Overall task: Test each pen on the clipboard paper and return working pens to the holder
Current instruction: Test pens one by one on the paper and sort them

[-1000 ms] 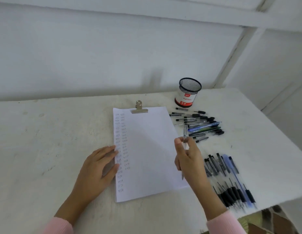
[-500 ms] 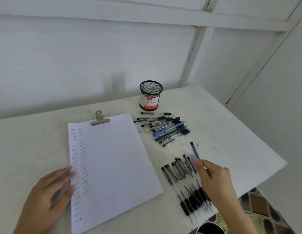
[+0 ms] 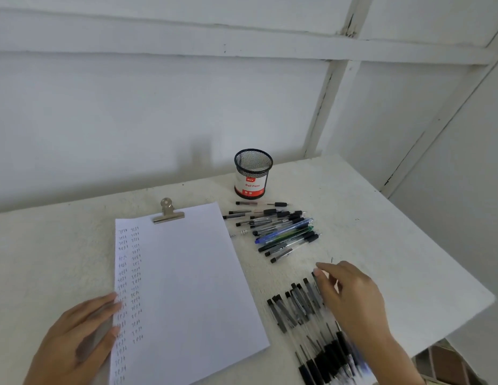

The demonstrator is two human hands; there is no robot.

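White paper (image 3: 186,287) lies under a metal clip (image 3: 167,211), with two columns of small handwritten marks down its left side. My left hand (image 3: 75,343) rests flat on the paper's left edge. The black mesh pen holder (image 3: 252,173), labelled "Ball Pens", stands behind the paper to the right, and no pens show inside it. One pile of pens (image 3: 281,232) lies just in front of the holder. A second pile of black-capped pens (image 3: 297,307) lies nearer me. My right hand (image 3: 353,298) hovers over this near pile with fingers loosely extended, fingertips at the pens' ends, and grips nothing I can see.
The white table (image 3: 381,232) ends in an edge at the right and near right, with patterned floor (image 3: 448,362) below. A white panelled wall runs behind it.
My right hand carried a pen from beside the paper over to the near pile, and the pen is no longer in it. The view swung right. My left hand stayed on the paper.
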